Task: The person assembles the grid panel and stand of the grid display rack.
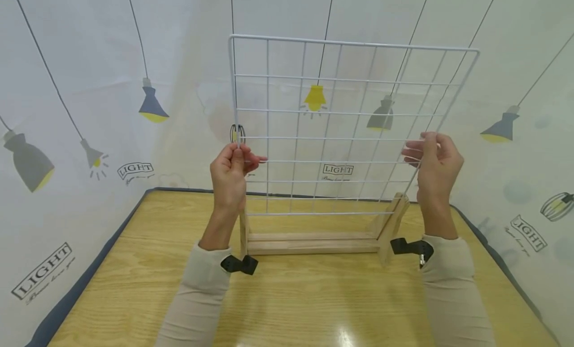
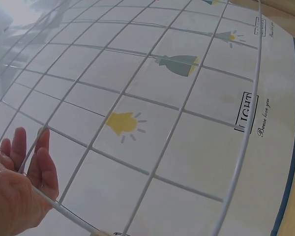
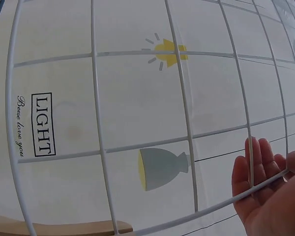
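Note:
A white wire grid panel (image 1: 341,113) is held up between both hands, over a wooden stand (image 1: 314,246) on the table. At the panel's left edge my left hand (image 1: 229,175) pinches the frame wire between thumb and fingers. My right hand (image 1: 435,165) grips the opposite edge, some fingers passing behind the wires. In the left wrist view, fingers (image 2: 48,169) show on the far side of the grid. The right wrist view has the right hand (image 3: 270,191) around the frame wire. Near the stand's right upright (image 1: 394,222), the panel's lower corner comes close; contact is unclear.
The wood-grain table (image 1: 314,297) carries the stand. Behind and on both sides hangs a pale cloth (image 1: 188,43) printed with lamps and LIGHT labels, its dark blue border (image 1: 121,232) along the table's edges. A black wrist mount (image 1: 239,263) sits on each sleeve.

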A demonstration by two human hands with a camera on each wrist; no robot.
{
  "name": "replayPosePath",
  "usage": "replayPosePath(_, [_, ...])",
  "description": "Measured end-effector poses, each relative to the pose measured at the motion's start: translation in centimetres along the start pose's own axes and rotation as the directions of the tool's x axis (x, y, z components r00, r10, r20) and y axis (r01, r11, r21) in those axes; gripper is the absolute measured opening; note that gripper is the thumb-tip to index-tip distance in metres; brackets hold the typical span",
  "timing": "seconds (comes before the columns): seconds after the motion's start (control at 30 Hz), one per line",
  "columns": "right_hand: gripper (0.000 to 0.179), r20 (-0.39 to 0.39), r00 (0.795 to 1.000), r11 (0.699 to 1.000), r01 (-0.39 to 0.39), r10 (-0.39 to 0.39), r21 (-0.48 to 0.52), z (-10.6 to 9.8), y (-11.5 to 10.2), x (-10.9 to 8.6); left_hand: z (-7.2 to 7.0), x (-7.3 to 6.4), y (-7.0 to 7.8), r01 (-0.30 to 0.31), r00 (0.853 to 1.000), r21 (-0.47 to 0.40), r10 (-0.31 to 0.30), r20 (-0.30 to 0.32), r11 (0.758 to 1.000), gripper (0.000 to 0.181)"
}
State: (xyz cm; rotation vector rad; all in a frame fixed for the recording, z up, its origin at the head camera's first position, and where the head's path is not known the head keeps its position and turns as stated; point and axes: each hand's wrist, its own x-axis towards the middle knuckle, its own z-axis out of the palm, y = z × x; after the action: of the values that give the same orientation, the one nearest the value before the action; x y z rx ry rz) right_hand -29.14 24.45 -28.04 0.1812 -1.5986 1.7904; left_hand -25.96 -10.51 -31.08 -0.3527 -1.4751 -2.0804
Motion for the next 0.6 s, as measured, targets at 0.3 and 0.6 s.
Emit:
replayPosePath(0.3, [0.017,-0.008,1.0,1.0,-0.024,0.024,0.012,0.03,0.08,-0.02,-0.16,-0.18,0.04,0.001,1.0,-0.011,-0.001,0.019,1.0,0.019])
replayPosePath(0.6, [0.018,-0.025,0.999,0.999,-0.029,0.029,-0.015,-0.06,0.46,-0.24,-0.42,-0.34,-0.28,0.005,0.999,0.002,-0.005,0.031,1.0,0.018])
